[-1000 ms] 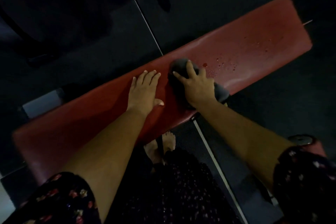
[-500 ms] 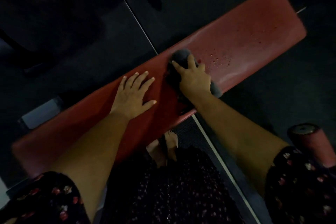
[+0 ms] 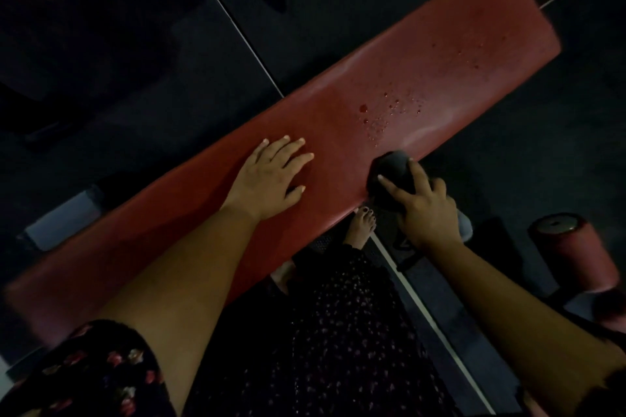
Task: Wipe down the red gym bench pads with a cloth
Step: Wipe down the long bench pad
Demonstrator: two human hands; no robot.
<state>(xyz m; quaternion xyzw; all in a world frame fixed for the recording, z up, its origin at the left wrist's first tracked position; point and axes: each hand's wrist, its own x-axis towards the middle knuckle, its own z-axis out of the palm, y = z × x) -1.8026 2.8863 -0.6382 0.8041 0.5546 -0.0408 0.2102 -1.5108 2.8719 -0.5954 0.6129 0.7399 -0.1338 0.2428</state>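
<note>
The head view looks down on a long red bench pad (image 3: 406, 71) that runs slantwise from the lower left to the upper right, over a dark floor (image 3: 338, 10). The light is dim and the far corners are hard to read.

The left hand (image 3: 267, 179) lies flat on the middle of the pad, palm down, its fingers straight and spread a little, holding nothing. The right hand (image 3: 426, 210) sits at the pad's near edge and grips a bunched dark grey cloth (image 3: 393, 166), fingers curled over the wad with the forefinger stretched across its top. The cloth touches the near edge of the pad, and part of it hangs past that edge, below the hand. The two hands are near each other but apart.

Just beyond the cloth, a scatter of water droplets (image 3: 379, 118) dots the pad, with more fine specks toward the far right end.

Below the near edge a bare foot (image 3: 362, 227) with dark-painted toenails shows on the floor, between the two forearms. A dark flower-print garment (image 3: 338, 332) fills the lower middle, and a matching sleeve (image 3: 95, 372) covers the left upper arm. A pale line (image 3: 237, 24) crosses the floor and passes under the pad. At the right stands a red roller pad (image 3: 572, 254) with a metal end cap, well apart from the hands. A grey block (image 3: 61, 217) shows beside the pad's left part.
</note>
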